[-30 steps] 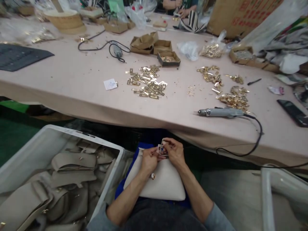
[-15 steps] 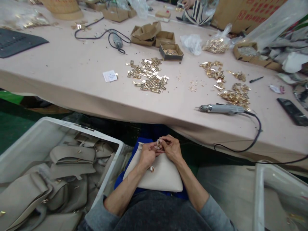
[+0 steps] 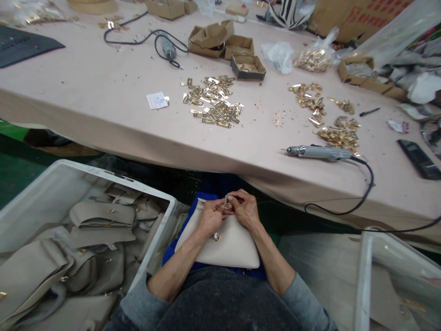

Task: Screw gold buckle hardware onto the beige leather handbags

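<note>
A cream handbag [image 3: 232, 250] rests on my lap, with a small gold turn-lock [image 3: 216, 236] on its front. At its upper edge my left hand [image 3: 211, 217] and my right hand [image 3: 247, 210] meet, fingers pinched together. Between the fingertips is a small rectangular gold metal plate [image 3: 226, 201], a lock plate by its shape. Whether it sits on a strap end of the bag is hidden by the fingers.
On the table are piles of gold plates [image 3: 215, 103], loose gold fittings [image 3: 337, 135], an electric screwdriver [image 3: 319, 152] with its cord, and small cardboard boxes [image 3: 248, 69]. A white bin [image 3: 165, 197] of bags stands at left, another bin [image 3: 367, 276] at right.
The view has tilted down slightly, so the table appears higher in it. Both hands stay pinched at the gold plate, with only small finger shifts.
</note>
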`<control>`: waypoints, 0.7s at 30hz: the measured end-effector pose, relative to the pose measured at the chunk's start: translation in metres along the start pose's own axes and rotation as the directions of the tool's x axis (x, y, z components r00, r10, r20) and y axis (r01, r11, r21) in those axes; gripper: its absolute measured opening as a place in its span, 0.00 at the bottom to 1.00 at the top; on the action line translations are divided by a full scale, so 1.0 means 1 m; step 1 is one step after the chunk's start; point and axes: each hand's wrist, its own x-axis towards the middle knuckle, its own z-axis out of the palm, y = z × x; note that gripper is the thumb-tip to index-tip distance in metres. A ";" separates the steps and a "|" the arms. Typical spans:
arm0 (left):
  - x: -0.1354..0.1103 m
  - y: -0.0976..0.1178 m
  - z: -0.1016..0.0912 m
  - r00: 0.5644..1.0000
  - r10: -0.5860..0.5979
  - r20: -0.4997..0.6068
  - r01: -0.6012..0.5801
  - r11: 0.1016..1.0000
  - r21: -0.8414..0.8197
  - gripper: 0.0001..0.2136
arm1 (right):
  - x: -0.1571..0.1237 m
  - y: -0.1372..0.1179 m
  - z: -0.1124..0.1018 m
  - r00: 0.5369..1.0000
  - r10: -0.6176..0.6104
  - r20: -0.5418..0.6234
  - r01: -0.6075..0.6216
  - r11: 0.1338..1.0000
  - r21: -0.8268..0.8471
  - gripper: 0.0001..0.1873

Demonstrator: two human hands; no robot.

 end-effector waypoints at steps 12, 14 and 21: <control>0.002 -0.007 -0.001 1.000 0.015 0.000 -0.015 1.000 0.004 0.16 | -0.006 -0.002 0.002 0.998 -0.056 0.002 0.056 0.998 0.036 0.10; 0.002 -0.006 -0.001 1.000 0.008 -0.005 -0.008 1.000 0.002 0.16 | -0.006 -0.004 0.003 0.998 -0.058 -0.002 0.058 0.998 -0.011 0.10; 0.000 -0.005 0.000 1.000 0.011 0.017 -0.011 1.000 -0.024 0.15 | -0.004 0.001 0.002 0.998 -0.054 -0.013 0.053 0.997 -0.054 0.10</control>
